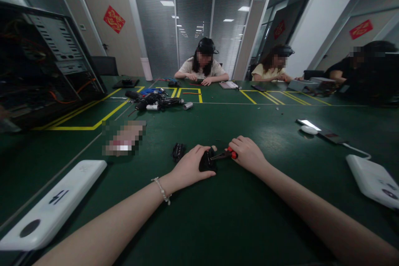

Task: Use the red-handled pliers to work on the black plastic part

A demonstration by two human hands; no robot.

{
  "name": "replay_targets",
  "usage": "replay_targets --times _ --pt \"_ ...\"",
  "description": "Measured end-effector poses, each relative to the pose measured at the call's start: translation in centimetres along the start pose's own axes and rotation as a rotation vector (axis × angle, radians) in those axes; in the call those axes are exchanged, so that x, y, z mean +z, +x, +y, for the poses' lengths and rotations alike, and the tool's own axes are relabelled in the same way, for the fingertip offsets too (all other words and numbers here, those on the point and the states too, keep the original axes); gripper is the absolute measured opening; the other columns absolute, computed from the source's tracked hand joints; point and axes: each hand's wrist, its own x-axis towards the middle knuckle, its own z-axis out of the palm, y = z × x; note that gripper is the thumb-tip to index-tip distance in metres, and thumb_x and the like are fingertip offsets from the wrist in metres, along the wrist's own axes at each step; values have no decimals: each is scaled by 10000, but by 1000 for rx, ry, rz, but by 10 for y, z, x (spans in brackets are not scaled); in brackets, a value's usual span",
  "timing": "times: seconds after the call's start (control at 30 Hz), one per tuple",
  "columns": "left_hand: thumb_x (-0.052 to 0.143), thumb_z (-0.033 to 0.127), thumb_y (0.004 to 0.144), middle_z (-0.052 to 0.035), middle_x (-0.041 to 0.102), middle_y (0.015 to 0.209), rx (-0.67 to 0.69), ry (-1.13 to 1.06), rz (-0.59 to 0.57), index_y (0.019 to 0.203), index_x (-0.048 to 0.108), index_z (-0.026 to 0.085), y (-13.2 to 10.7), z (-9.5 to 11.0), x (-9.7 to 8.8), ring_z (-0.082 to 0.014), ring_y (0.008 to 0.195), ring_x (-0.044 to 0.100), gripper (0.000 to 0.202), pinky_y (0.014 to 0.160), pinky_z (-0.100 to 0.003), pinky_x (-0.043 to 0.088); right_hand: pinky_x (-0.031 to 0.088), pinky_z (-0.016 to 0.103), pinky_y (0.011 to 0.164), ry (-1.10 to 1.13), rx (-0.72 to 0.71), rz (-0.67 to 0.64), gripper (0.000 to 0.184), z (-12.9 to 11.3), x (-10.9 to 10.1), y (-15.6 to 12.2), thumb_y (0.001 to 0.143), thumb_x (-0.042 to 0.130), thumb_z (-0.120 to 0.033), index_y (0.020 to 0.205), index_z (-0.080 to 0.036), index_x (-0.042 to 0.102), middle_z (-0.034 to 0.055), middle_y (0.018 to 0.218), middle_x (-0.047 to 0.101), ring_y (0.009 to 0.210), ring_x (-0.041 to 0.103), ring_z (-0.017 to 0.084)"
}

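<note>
My left hand [190,168] is closed around a small black part [207,161] that rests on the green table [218,216]. My right hand [247,153] is wrapped round a red-handled screwdriver [225,156], and its dark shaft points left into the black part. A second small black piece [178,151] lies on the table just left of my left hand. A bead bracelet [162,190] is on my left wrist.
A white power bank [51,208] lies at the near left, another white device [374,181] at the right with a cable. A phone [311,125] and white mouse sit right of centre. An open computer case [46,62] stands far left. Tools [156,100] are piled mid-table. Three people sit opposite.
</note>
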Motion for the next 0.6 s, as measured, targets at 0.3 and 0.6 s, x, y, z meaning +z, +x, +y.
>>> replay_targets --times 0.3,0.6 --pt "629 433 644 -63 457 1139 8 7 6 1168 389 237 1 0 1 -250 1021 476 609 862 -397 392 311 277 650 -8 -14 -2 80 1 2 1 749 469 -188 730 -163 542 55 779 568 732 443 162" --pt "622 437 646 -55 450 1150 -23 5 -10 1171 388 241 0 3 -2 -247 1029 471 607 859 -391 398 316 280 658 -6 4 0 82 1 2 -1 753 469 -191 759 -162 546 55 796 569 742 447 165"
